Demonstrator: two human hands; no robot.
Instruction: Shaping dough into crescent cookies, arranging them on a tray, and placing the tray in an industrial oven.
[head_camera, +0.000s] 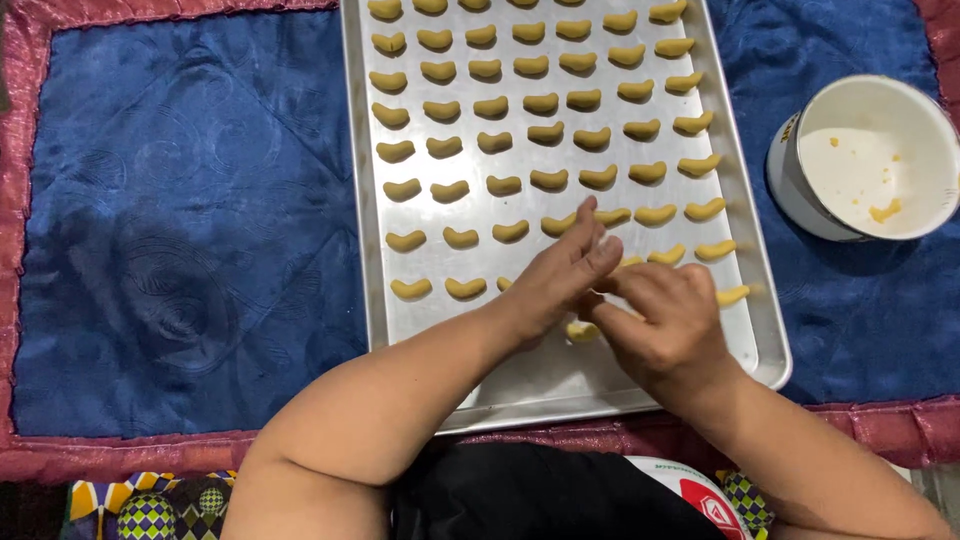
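Both hands, left hand (565, 275) and right hand (665, 320), hide a dough crescent (582, 331); finger grip cannot be told.

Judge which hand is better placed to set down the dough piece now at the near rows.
Probably the right hand: its fingertips sit over the small dough piece on the metal tray. The left hand lies across higher up, fingers pointing away toward filled rows.

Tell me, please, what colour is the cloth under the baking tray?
Deep blue cloth with a reddish-pink border, seen in the head view.

Both hands (620, 295) meet over dough crescents (500, 185) on a metal tray (365, 200).
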